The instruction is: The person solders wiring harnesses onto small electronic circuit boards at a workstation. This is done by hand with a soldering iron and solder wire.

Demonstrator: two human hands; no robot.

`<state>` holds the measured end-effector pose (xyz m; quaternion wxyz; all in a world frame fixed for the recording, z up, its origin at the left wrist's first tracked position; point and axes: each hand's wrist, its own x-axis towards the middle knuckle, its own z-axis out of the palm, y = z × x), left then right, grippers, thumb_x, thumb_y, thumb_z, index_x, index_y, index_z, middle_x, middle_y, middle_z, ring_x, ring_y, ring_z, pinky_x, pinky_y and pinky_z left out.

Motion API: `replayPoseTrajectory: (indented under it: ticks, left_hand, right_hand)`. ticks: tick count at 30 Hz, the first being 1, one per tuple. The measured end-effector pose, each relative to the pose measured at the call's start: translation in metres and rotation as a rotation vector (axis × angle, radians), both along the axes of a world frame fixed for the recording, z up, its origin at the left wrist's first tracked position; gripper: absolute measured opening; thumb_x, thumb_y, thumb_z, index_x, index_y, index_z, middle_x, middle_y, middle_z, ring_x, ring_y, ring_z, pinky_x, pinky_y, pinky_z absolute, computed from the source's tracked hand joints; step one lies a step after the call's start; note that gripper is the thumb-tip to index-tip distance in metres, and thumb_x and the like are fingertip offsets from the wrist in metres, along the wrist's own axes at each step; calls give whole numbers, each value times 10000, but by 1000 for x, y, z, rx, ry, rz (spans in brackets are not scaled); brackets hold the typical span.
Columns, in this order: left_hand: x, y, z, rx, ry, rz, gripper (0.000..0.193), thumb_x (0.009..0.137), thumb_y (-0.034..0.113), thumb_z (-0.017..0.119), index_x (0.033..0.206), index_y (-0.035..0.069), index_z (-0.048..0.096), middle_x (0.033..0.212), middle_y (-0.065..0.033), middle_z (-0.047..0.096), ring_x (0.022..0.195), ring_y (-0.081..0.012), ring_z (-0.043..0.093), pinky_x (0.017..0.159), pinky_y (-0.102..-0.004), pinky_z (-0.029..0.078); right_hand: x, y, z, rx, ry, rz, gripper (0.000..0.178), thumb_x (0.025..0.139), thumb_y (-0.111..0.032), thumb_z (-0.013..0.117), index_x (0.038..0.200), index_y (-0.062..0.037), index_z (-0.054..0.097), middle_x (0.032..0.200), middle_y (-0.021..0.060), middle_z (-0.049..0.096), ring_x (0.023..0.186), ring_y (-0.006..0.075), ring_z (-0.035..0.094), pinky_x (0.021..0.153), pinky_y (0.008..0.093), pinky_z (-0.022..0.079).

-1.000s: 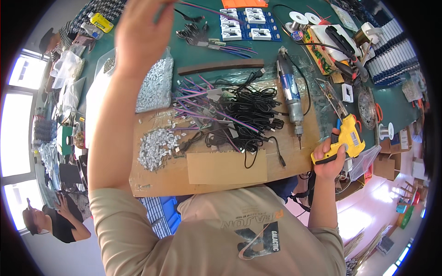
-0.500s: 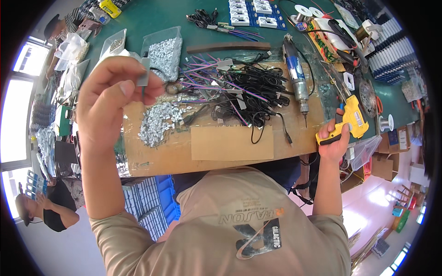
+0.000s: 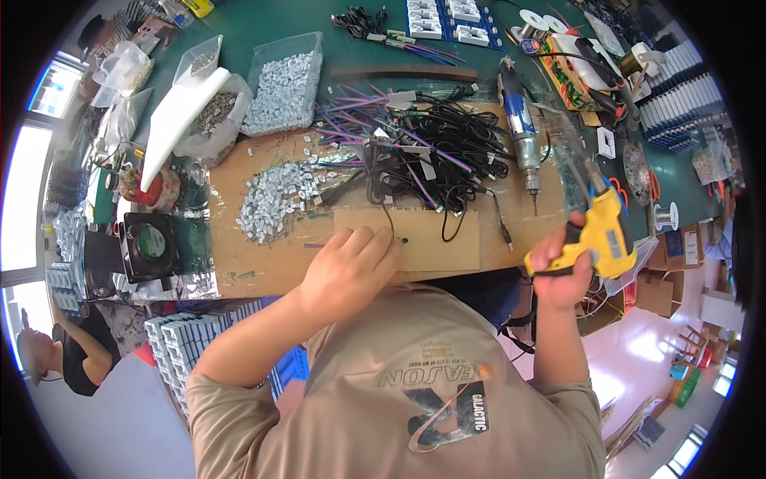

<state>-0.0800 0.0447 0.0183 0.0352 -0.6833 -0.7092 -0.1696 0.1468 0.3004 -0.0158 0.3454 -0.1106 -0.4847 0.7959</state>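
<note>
My left hand [image 3: 351,267], back upward and fingers curled, rests on the tan board [image 3: 447,247] at the front of the bench. It is closed on a black cable [image 3: 388,217], which leads up to the cable heap; purple wire ends poke out left of the fingers. Its grip point is hidden beneath the hand. At the right, my right hand [image 3: 562,267] wraps round the handle of a yellow soldering gun [image 3: 610,239], its metal barrel pointing up and blurred. Beyond the left hand lies a heap of black cables [image 3: 455,144] with pink and purple wire ends.
Small white parts [image 3: 275,199] lie loose on the board, and more fill a clear tub [image 3: 283,92]. A blue electric screwdriver [image 3: 520,120] lies right of the cables. A black fan [image 3: 149,246] stands left. Solder spools [image 3: 666,215] sit right. Another person [image 3: 76,347] is at far left.
My left hand has come down from the upper left to the board, and the small grey piece it held up no longer shows. The soldering gun has moved slightly down and left.
</note>
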Motion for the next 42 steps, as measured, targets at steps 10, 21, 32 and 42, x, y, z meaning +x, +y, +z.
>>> replayPoseTrajectory:
  ticks: [10, 21, 32, 42]
  left_hand:
    - [9, -10, -22, 171, -189, 212, 383, 721, 98, 663, 1102, 57, 652, 1025, -82, 635, 919, -273, 607, 793, -385, 479]
    - [8, -20, -21, 127, -271, 275, 318, 694, 38, 706, 1010, 37, 673, 984, -82, 616, 890, -277, 600, 772, -378, 505]
    - [0, -24, -25, 118, -187, 106, 394, 712, 120, 642, 1077, -27, 663, 1041, -99, 603, 911, -272, 608, 766, -366, 518]
    - [4, -23, -24, 92, -134, 120, 421, 700, 130, 625, 1087, -33, 652, 1037, -120, 596, 909, -286, 608, 778, -375, 518]
  right_hand:
    - [-79, -96, 1, -22, -27, 538, 752, 871, -446, 764, 1450, -102, 429, 1388, 121, 506, 1328, 337, 479, 1176, 551, 281]
    - [-89, -104, -13, -92, 14, 476, 762, 892, -401, 738, 1479, -65, 388, 1466, 146, 451, 1406, 320, 416, 1195, 517, 286]
    - [-87, -101, -17, -38, -47, 515, 753, 863, -446, 776, 1445, -102, 444, 1448, 118, 466, 1419, 339, 401, 1213, 555, 248]
    - [-81, -96, -19, -23, -83, 551, 767, 840, -435, 801, 1432, -97, 450, 1440, 115, 465, 1433, 346, 378, 1228, 546, 214]
